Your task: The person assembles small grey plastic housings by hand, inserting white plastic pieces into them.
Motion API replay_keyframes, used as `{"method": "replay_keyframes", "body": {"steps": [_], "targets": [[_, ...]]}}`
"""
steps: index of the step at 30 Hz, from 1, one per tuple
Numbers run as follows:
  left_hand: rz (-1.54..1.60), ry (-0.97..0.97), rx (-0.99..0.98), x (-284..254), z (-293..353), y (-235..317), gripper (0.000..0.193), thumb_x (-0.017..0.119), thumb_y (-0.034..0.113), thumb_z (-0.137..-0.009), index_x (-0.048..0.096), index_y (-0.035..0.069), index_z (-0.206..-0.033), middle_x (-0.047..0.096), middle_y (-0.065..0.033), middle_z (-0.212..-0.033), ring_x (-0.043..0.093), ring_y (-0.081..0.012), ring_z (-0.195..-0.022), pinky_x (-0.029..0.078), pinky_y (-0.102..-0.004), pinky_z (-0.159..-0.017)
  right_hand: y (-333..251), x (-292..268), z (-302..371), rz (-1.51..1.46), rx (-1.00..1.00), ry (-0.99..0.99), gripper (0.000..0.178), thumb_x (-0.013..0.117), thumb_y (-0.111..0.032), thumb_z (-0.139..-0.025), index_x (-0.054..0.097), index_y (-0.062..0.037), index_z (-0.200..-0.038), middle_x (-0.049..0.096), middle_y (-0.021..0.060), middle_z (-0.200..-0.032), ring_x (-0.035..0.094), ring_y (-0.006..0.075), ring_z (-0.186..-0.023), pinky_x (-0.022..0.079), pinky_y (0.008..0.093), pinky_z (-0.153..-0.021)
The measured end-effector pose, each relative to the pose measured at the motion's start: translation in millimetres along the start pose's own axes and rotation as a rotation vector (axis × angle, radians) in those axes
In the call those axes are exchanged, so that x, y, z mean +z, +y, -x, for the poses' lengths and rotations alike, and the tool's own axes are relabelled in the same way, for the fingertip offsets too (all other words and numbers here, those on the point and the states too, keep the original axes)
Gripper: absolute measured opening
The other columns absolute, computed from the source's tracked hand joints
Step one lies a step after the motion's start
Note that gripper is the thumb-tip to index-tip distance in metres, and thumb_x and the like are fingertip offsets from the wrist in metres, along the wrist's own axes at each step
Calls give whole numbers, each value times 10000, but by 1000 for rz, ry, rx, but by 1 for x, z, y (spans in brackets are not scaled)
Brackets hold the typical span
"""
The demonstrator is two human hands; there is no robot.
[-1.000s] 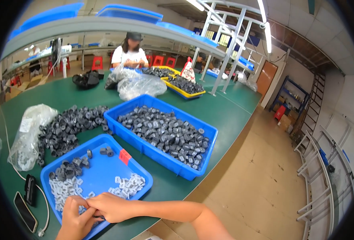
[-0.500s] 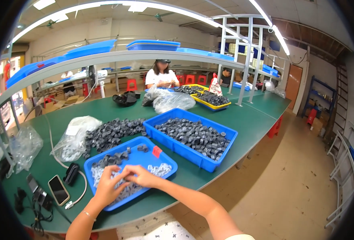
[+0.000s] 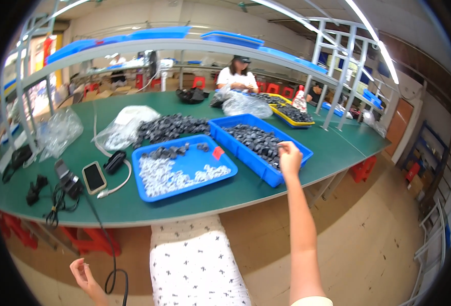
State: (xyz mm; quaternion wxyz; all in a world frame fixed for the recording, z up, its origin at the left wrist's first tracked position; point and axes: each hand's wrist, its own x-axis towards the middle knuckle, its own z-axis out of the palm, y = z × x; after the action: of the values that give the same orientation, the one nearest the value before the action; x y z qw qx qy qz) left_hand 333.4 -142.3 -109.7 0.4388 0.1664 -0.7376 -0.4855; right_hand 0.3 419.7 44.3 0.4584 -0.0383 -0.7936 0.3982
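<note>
My right hand (image 3: 289, 159) is over the right end of a deep blue bin (image 3: 258, 173) full of small dark grey ring-like parts (image 3: 256, 140). Its fingers are bent together in a pinch; whatever they may hold is too small to make out. Low at the left, off the table's front edge, my left hand (image 3: 84, 275) hangs with loosely curled fingers apart and nothing visible in it. Between the hands on the table sits a shallow blue tray (image 3: 192, 161), holding small white parts (image 3: 161, 176) and some dark grey parts (image 3: 169, 151).
A heap of dark parts (image 3: 172, 127) and a clear plastic bag (image 3: 126, 127) lie behind the tray. To its left are a phone (image 3: 94, 177), a black device (image 3: 114, 162) and cables. A shelf (image 3: 195, 47) spans above the green table. A person (image 3: 237, 76) sits across.
Both hands have parted from above the shallow tray. The right has gone to the deep bin, the left down off the table. The view has shifted.
</note>
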Motion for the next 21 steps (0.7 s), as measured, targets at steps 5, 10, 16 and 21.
{"method": "replay_keyframes", "body": {"steps": [5, 10, 16, 21], "targets": [[139, 121, -227, 1, 48, 0, 174, 468, 59, -923, 524, 46, -1087, 507, -11, -1057, 471, -104, -982, 376, -228, -821, 77, -10, -22, 156, 36, -122, 283, 498, 1, -838, 627, 2, -1090, 670, 147, -958, 653, 174, -726, 510, 277, -649], [247, 142, -466, 12, 86, 10, 203, 442, 188, -963, 527, 75, -1109, 506, -13, -1041, 481, -103, -931, 379, -228, -779, 63, -11, -10, 35, 294, -137, 341, 512, -55, -796, 632, -36, -1115, 665, 174, -994, 655, 261, -888, 492, 342, -774], [579, 328, -617, 21, 105, 3, 321, 393, 350, -977, 481, 120, -1184, 496, -10, -986, 494, -108, -843, 382, -253, -748, 72, -18, -2, 170, 123, -277, 255, 585, -183, -790, 682, -75, -1000, 685, 126, -907, 644, 273, -893, 479, 363, -790], [557, 380, -606, 6, 98, -8, 303, 420, 318, -970, 476, 113, -1185, 492, 9, -937, 489, -97, -846, 380, -248, -738, 54, -23, 15, 210, 70, -254, 225, 591, -175, -802, 682, -70, -979, 683, 133, -876, 648, 264, -824, 485, 351, -739]]}}
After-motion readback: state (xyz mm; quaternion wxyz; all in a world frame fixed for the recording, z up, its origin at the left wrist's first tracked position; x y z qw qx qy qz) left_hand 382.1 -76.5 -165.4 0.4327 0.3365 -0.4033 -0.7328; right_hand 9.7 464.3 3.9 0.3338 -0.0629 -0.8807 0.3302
